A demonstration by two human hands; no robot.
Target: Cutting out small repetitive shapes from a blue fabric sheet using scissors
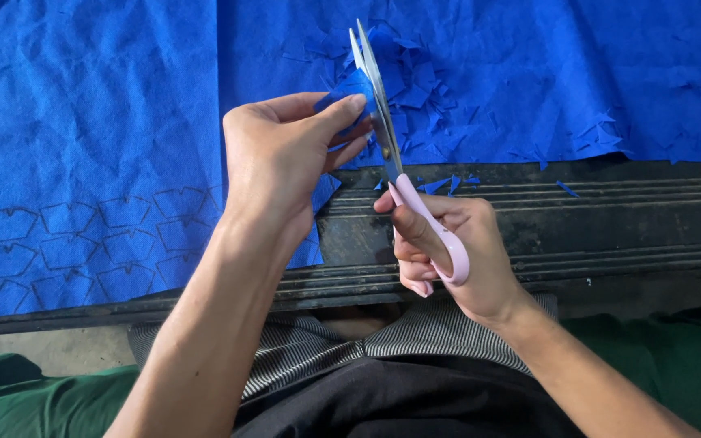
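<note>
Item one: left hand [281,158], raised just left of centre, fingers and thumb pinched tight on a small blue fabric piece [349,88], which sticks out at the hand's one o'clock and meets the scissor blades.

Item two: right hand [456,251], at the left hand's four o'clock, fingers threaded through and closed around the pink handles of a pair of scissors [391,154]. The blades point to twelve o'clock, parted only narrowly at the tips, with the fabric piece against their left face.

Item three: large blue cloth [107,122], spread across the upper field from nine o'clock round to three. Its lower left corner, at eight o'clock, carries rows of outlined pattern shapes [66,243] drawn in dark line.

Item four: heap of blue offcuts [419,89], lying on the cloth just beyond the blades at twelve to one o'clock; loose scraps trail away toward three o'clock.

Item five: dark ridged bench edge [610,219], running below the cloth on the right side.

Item six: striped garment [310,349] and green surface [26,397] at six and seven o'clock, near the person's lap.
</note>
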